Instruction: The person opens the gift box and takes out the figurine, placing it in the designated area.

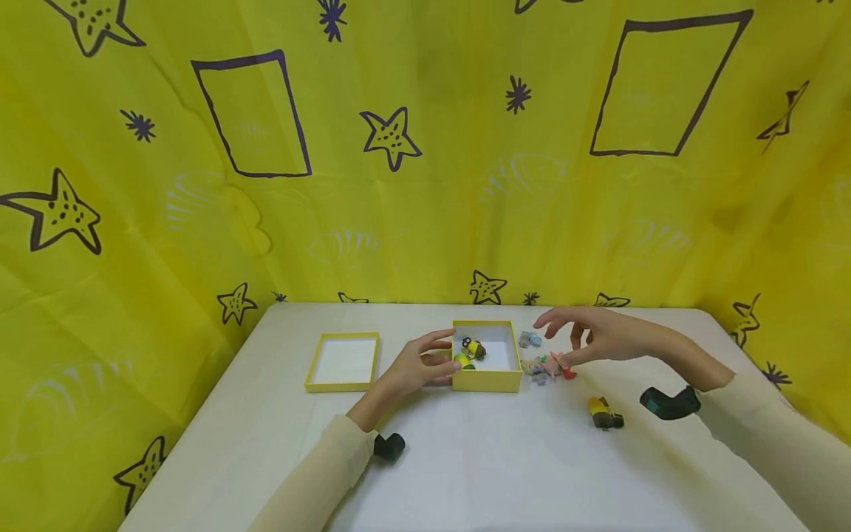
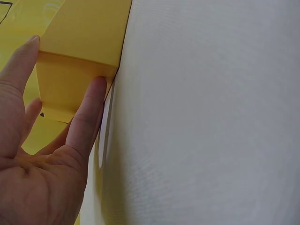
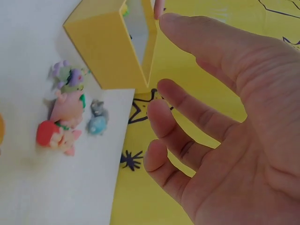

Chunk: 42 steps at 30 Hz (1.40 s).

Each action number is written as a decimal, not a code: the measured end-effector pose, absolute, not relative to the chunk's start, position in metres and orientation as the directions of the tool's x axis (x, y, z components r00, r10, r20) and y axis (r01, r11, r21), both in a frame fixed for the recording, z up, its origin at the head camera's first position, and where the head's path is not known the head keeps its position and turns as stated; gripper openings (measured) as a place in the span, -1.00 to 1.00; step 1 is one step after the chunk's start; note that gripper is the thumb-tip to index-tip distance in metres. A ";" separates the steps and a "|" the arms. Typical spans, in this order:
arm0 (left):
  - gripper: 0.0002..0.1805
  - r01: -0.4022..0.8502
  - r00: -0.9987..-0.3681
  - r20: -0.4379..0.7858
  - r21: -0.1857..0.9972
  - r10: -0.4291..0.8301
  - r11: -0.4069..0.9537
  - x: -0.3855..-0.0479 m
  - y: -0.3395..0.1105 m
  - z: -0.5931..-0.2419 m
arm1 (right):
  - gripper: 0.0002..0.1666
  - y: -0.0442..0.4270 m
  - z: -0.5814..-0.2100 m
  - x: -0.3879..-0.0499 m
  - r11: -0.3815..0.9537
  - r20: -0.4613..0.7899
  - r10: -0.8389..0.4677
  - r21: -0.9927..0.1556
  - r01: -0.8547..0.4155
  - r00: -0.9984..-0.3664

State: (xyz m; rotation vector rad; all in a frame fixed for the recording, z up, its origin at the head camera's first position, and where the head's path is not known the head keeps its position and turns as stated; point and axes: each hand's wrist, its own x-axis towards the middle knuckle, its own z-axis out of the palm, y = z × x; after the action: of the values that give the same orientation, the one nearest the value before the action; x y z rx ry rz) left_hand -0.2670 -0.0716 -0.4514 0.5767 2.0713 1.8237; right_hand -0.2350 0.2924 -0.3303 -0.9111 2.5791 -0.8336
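Note:
My left hand [image 1: 414, 367] rests its fairly straight fingertips against the left side of an open yellow box [image 1: 487, 381]. Inside the box, two yellow toy figures lie: one with goggle-like eyes [image 1: 476, 348] and another, partly greenish one [image 1: 463, 361] near the front-left corner. My right hand [image 1: 601, 334] hovers to the right of the box, fingers spread and bent with nothing between them. Beneath it lie a pink pig figurine with red on it [image 3: 67, 110], a purple-green figurine [image 3: 69, 76] and a grey-blue one [image 3: 98, 119].
A shallow yellow lid [image 1: 342, 386] with a white inside lies left of the box. Another yellow and brown toy figure [image 1: 603, 414] lies at the front right of the white table [image 1: 465, 458]. Yellow patterned cloth [image 1: 425, 222] stands behind the table and at its sides.

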 end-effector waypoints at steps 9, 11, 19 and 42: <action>-0.22 0.104 -0.864 0.031 0.988 0.502 0.118 -0.267 -0.073 -0.452 | -0.26 0.268 -0.327 -0.250 0.607 -0.052 -0.668 -0.616 -0.503 -0.742; -0.23 0.111 -0.864 0.035 0.986 0.503 0.121 -0.266 -0.073 -0.451 | -0.28 0.264 -0.327 -0.253 0.605 -0.050 -0.669 -0.616 -0.505 -0.741; -0.22 0.123 -0.864 0.043 0.984 0.501 0.128 -0.265 -0.072 -0.448 | -0.30 0.250 -0.327 -0.258 0.592 -0.036 -0.678 -0.618 -0.517 -0.734; -0.23 0.107 -0.869 0.020 0.983 0.494 0.147 -0.266 -0.072 -0.446 | -0.36 0.214 -0.346 -0.280 0.580 -0.018 -0.697 -0.602 -0.549 -0.717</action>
State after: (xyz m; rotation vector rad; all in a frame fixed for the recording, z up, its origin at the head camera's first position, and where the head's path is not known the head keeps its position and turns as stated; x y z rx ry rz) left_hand -0.2656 -0.0720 -0.4465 0.5803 2.1218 1.7774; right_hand -0.2801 0.2139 -0.3460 -1.0298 2.5599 -0.8463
